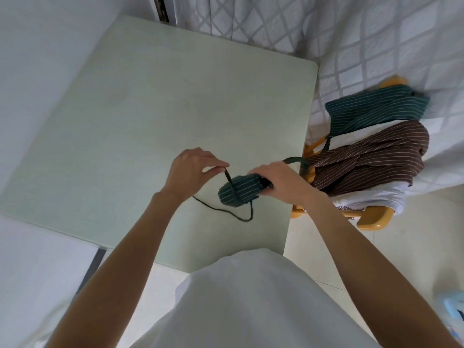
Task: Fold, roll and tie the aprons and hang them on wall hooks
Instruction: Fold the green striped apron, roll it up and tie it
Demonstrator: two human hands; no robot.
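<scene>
Inspector: Hands?
Clerk: Two. The right hand (278,183) grips one end of one rolled green striped apron (237,192) lying on the table (150,109). The left hand (192,172), just left of the roll, pinches its strap (228,178).
Inspector: Beyond the right hand?
Clerk: One yellow chair (371,218) bearing two loose aprons: one brown striped apron (371,156), then one green striped apron (371,109) farther off.

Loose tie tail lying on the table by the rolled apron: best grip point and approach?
Pinch the tie tail at its loop's bend near the table's front edge, from above. It lies flat, clear of the rolled green apron and both hands.
</scene>
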